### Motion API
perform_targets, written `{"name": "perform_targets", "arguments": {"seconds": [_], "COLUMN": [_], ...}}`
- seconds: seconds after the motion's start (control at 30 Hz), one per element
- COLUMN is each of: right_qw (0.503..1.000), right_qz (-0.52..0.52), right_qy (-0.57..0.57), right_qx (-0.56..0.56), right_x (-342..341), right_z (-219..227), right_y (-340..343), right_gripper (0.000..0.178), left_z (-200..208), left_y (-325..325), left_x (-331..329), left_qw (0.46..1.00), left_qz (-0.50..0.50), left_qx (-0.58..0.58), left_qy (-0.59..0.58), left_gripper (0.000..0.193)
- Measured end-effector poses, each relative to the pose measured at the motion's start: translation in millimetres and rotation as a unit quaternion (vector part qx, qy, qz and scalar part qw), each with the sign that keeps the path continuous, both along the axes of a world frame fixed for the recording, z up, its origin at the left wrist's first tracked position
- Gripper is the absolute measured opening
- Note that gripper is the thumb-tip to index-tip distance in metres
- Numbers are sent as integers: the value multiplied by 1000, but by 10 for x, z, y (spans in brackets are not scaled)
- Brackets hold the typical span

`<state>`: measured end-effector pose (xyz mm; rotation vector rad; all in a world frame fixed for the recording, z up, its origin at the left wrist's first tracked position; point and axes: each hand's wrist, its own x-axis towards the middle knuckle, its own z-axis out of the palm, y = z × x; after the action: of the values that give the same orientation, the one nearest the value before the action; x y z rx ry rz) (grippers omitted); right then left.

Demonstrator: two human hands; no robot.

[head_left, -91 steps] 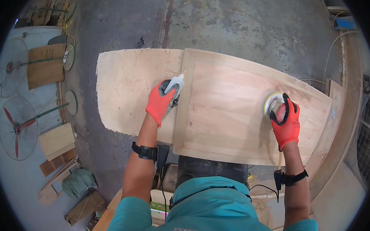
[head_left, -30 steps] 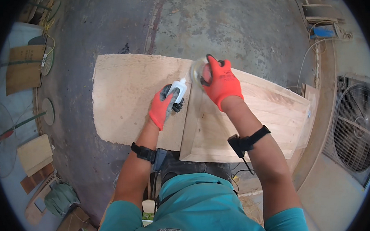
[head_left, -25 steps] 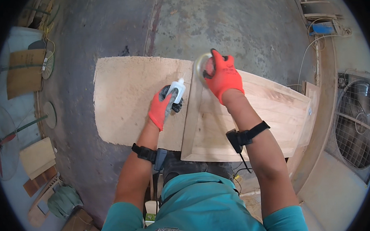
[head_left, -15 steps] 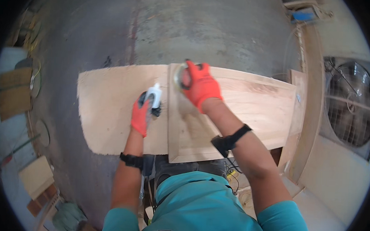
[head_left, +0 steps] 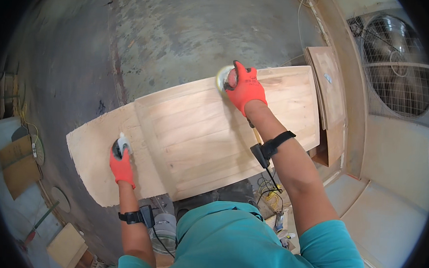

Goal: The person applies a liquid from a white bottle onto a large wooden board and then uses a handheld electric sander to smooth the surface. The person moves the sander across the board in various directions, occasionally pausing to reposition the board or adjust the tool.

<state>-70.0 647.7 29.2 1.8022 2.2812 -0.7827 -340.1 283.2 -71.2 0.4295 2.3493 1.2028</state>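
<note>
My right hand (head_left: 249, 91), in a red glove, is closed around a round handheld sander (head_left: 222, 78). The sander's pale disc rests at the far edge of a framed wooden panel (head_left: 199, 143). Lower left, my left hand (head_left: 121, 170), in a matching red glove with dark fingertips, grips a small white bottle (head_left: 123, 143) with a pointed nozzle. It is over a plain light board (head_left: 95, 135) with rough edges, beside the panel's left frame piece. The panel lies flat at the near side of a large dark work surface (head_left: 180, 40). The bottle's lower part is hidden by my fingers.
Wooden boards (head_left: 326, 86) lean to the right of the panel, near a big caged fan (head_left: 397, 66). By my legs are a bucket (head_left: 165, 226) and tangled yellow cords (head_left: 272, 197). Cardboard (head_left: 20, 165) and a wood piece (head_left: 67, 245) lie at left.
The sander in my right hand has moved rightward along the panel's far edge, away from its left corner. My left hand has shifted nearer and left with the bottle. The whole view has turned.
</note>
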Motion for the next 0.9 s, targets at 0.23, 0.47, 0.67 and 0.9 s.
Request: {"name": "perform_targets", "arguments": {"seconds": [0.23, 0.47, 0.67, 0.9], "right_qw": [998, 995, 988, 988], "right_qz": [-53, -83, -132, -144], "right_qy": [-24, -16, -17, -36], "right_qx": [8, 51, 75, 47], "right_x": [948, 1856, 2725, 3531], "right_z": [-37, -133, -293, -180], "right_y": [702, 1536, 2092, 1387], "right_gripper": [82, 84, 85, 81], "left_z": [528, 191, 132, 157], "left_y": [384, 1020, 1216, 1248], "left_x": [649, 1667, 2088, 2127], "left_qw": [943, 885, 854, 844], "left_qz": [-81, -314, -325, -313], "left_qx": [-148, -144, -235, -223], "left_qy": [288, 312, 331, 376], "left_gripper": [67, 76, 74, 68]}}
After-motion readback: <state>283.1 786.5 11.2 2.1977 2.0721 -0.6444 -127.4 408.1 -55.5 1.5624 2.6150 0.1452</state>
